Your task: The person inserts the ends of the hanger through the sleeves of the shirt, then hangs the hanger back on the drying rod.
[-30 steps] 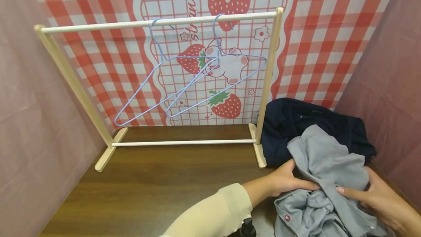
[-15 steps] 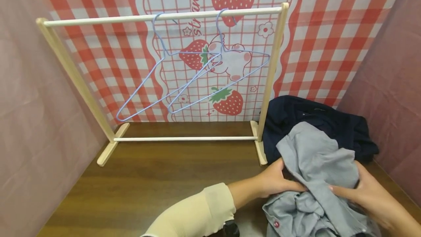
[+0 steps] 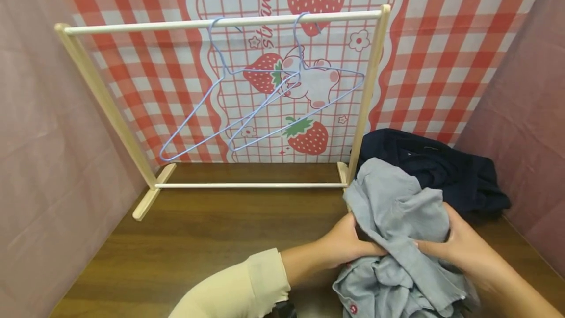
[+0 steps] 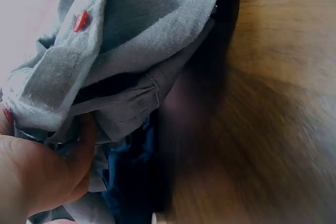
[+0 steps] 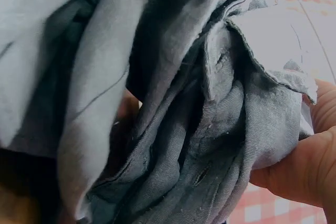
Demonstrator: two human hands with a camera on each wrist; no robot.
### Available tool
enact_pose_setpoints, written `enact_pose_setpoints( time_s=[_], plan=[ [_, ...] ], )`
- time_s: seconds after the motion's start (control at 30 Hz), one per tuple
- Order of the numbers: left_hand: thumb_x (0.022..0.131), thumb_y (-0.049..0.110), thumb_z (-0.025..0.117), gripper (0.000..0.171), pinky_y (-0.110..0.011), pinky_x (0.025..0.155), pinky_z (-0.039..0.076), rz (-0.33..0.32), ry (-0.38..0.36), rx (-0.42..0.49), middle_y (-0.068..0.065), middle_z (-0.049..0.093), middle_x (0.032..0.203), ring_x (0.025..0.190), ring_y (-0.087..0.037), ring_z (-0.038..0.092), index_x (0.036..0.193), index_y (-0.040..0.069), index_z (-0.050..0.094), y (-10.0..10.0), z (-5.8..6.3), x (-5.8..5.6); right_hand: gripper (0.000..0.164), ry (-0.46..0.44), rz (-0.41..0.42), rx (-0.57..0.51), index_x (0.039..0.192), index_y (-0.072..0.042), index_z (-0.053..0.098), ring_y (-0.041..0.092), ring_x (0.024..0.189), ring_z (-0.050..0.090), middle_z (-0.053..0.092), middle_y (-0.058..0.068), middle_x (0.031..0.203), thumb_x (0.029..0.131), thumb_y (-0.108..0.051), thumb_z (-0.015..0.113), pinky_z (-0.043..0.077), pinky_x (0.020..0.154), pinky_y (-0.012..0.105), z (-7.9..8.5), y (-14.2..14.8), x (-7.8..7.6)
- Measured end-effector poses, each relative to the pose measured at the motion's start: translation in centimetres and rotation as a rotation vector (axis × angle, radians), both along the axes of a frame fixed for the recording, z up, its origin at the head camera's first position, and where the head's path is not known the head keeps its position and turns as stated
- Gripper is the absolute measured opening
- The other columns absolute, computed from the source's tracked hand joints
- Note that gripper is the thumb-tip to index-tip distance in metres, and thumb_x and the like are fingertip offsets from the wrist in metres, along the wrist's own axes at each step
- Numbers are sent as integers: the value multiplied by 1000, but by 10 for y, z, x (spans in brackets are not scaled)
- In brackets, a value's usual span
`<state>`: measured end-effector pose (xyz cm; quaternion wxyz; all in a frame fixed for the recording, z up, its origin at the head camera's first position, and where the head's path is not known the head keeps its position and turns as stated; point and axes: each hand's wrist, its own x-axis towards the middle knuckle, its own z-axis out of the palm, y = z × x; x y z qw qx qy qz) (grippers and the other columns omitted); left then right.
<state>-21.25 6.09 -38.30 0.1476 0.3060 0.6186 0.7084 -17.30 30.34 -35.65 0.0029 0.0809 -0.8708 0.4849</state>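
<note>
A bunched grey shirt with red buttons is held between both hands, low at the right of the head view. On its left side my left hand grips the cloth, thumb on top. From the right side my right hand pinches it the same way, with its fingers partly hidden behind the fabric. In the left wrist view a red button shows on the shirt's front edge, near the left hand. The right wrist view has the right hand holding folds near a buttonhole.
A wooden rack stands at the back with two blue wire hangers on its top rail. Dark navy clothing lies behind the shirt, right of the rack. Pink cloth walls flank the brown table.
Both hands have carried the grey shirt leftward, away from in front of the navy clothing and toward the rack's right foot. The view has shifted slightly; the hangers hang as before.
</note>
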Motion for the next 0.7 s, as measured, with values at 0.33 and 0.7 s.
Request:
enact_pose_setpoints(
  time_s=[0.33, 0.7],
  plan=[
    [72, -4, 80, 66, -24, 102, 36, 125, -22, -44, 5, 59, 120, 113, -6, 53, 130, 9, 49, -39, 6, 0, 93, -56, 112, -28, 150, -2, 12, 41, 124, 43, 32, 27, 144, 84, -15, 76, 48, 88, 44, 26, -44, -12],
    [73, -8, 75, 66, -30, 98, 42, 157, -112, -19, -3, 58, 122, 111, -13, 55, 131, 5, 46, -79, 5, -4, 96, -4, 149, 35, 149, -2, 18, 46, 124, 44, 36, 27, 142, 80, -21, 81, 45, 91, 58, 33, -86, -27]
  ],
)
